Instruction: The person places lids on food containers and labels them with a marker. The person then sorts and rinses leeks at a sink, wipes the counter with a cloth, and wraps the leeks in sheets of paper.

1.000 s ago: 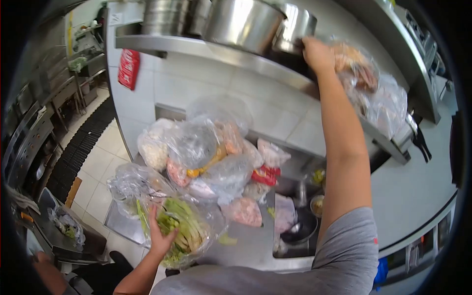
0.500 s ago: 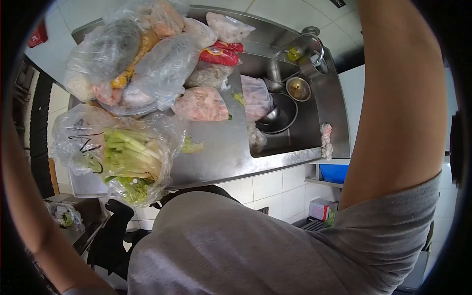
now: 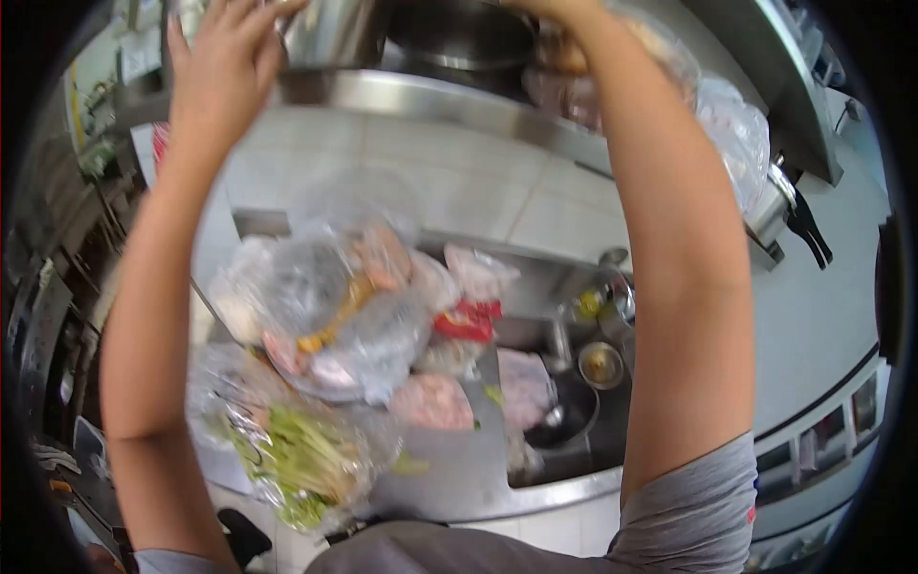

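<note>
Two hands up at shelf [image 3: 430, 96]. Left hand [image 3: 222, 72] near pot [image 3: 337, 33], right hand [image 3: 564, 8] near bags [image 3: 566, 94]; can't tell either's fingers' grip. Bagged greens [image 3: 301, 454] below shelf.

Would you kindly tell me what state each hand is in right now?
Left hand: open, fingers spread, up at the steel shelf.
Right hand: mostly cut off by the picture's edge, so it cannot be told.
</note>
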Available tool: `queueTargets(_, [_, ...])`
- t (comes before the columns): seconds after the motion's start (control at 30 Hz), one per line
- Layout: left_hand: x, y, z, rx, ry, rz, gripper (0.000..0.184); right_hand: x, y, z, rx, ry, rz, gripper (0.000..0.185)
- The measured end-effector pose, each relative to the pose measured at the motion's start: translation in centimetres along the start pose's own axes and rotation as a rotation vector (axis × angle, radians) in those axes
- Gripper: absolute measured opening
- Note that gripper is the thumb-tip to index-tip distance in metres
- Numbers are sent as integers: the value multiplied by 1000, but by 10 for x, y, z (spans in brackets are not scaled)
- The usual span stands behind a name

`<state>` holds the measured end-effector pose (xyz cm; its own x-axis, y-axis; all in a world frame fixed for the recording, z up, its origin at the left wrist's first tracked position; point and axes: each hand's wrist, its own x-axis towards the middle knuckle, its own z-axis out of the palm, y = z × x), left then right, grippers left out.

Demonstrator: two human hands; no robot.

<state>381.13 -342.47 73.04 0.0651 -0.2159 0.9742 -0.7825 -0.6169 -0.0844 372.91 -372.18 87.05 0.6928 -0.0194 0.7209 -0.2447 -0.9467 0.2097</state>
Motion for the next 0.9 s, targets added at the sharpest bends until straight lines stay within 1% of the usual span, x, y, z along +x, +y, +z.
queueTargets(0.03, [3, 11, -3, 70, 227, 48, 21, -3, 0, -7, 37, 60, -57, 11])
queueTargets(0.07, [6, 7, 4, 107, 245, 118, 45, -2, -5, -13, -7, 80, -73, 11])
queueTargets(0.1, [10, 23, 3, 56, 119, 165, 47, 0, -11, -22, -29, 82, -70, 12])
queueTargets(0.13, [14, 40, 1, 31, 49, 282, 45, -2, -18, -30, -52, 74, -69, 13])
queueTargets(0.2, [17, 19, 17, 188, -50, 269, 45, -3, -35, -46, -88, 48, -111, 14])
queueTargets(0.23, [16, 9, 15, 195, -47, 269, 45, -7, -43, -56, -133, 14, -136, 14])
queueTargets(0.27, [16, -3, 13, 136, -21, 262, 44, -13, -50, -65, -130, 22, -133, 14])
queueTargets(0.3, [16, -8, 11, 74, 4, 255, 44, -21, -62, -74, -159, 19, -137, 14])
queueTargets(0.33, [17, -7, 11, 77, 2, 256, 44, -29, -70, -78, -189, 10, -144, 15])
queueTargets(0.37, [17, -5, 12, 89, -15, 195, 46, -35, -75, -78, -186, 72, -266, 13])
queueTargets(0.4, [17, -2, 11, 104, -30, 134, 47, -45, -83, -80, -185, 76, -268, 13])
queueTargets(0.43, [21, 19, 4, 27, 92, 116, 46, -55, -92, -81, -168, 36, -216, 16])
queueTargets(0.47, [26, 35, -6, -283, 107, 144, 48, -59, -99, -85, -148, 0, -164, 19])
queueTargets(0.5, [32, 51, -9, -292, 175, 281, 46, -60, -102, -92, -95, -125, -169, 13])
queueTargets(0.53, [37, 63, -3, -386, 131, 379, 42, -71, -111, -98, -109, -108, -217, 11])
queueTargets(0.57, [39, 79, -3, -344, 141, 383, 34, -72, -110, -92, -94, -9, -251, 11])
queueTargets(0.6, [44, 85, 1, -387, 227, 349, 30, -72, -108, -86, -74, 90, -287, 12])
queueTargets(0.63, [52, 85, 3, -367, 253, 363, 28, -74, -110, -91, -68, 102, -300, 12])
queueTargets(0.73, [63, 82, 8, -327, 265, 411, 24, -82, -105, -105, -22, 68, -270, 13])
queueTargets(0.8, [63, 82, 8, -314, 254, 436, 21, -81, -100, -112, 57, -6, -250, 17])
queueTargets(0.83, [61, 82, 6, -316, 240, 420, 18, -80, -99, -117, 150, -98, -151, 17])
queueTargets(0.87, [59, 82, 4, -318, 225, 405, 15, -80, -99, -120, 151, -97, -147, 17])
queueTargets(0.9, [59, 81, 1, -322, 225, 407, 15, -77, -98, -121, 95, -18, -195, 17])
